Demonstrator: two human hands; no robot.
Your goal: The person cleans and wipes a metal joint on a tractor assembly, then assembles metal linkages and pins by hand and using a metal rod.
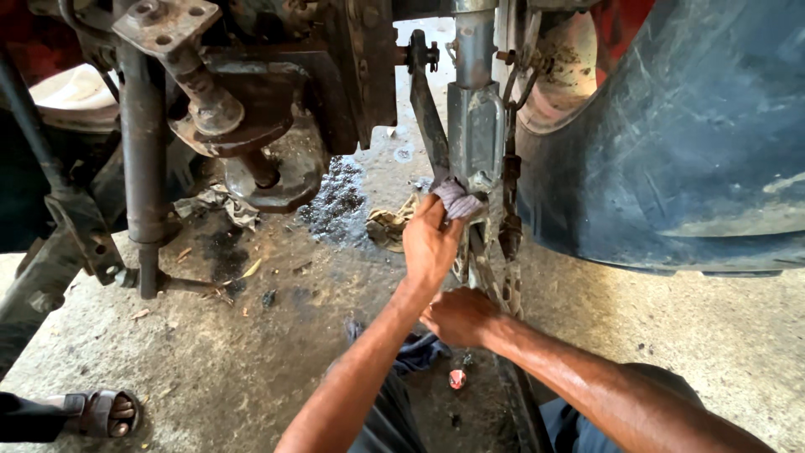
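Observation:
My left hand (428, 245) reaches up and presses a greyish rag (459, 200) against the lower end of a grey metal lift rod (475, 126) under a tractor. Just below it, my right hand (459, 315) is closed around the lower metal bar (484, 273) that hangs from that rod. A flat dark link (428, 109) runs diagonally beside the rod. A chain-like fitting (510, 226) hangs to the rod's right.
A large dusty tyre (671, 143) fills the right side. Rusty hitch parts (226, 109) and a vertical bar (144, 168) hang at left. On the concrete floor lie a yellowish rag (387, 225), an oily patch (335, 201), a dark cloth (418, 352) and a small red object (457, 379). Another person's sandalled foot (105, 413) is at bottom left.

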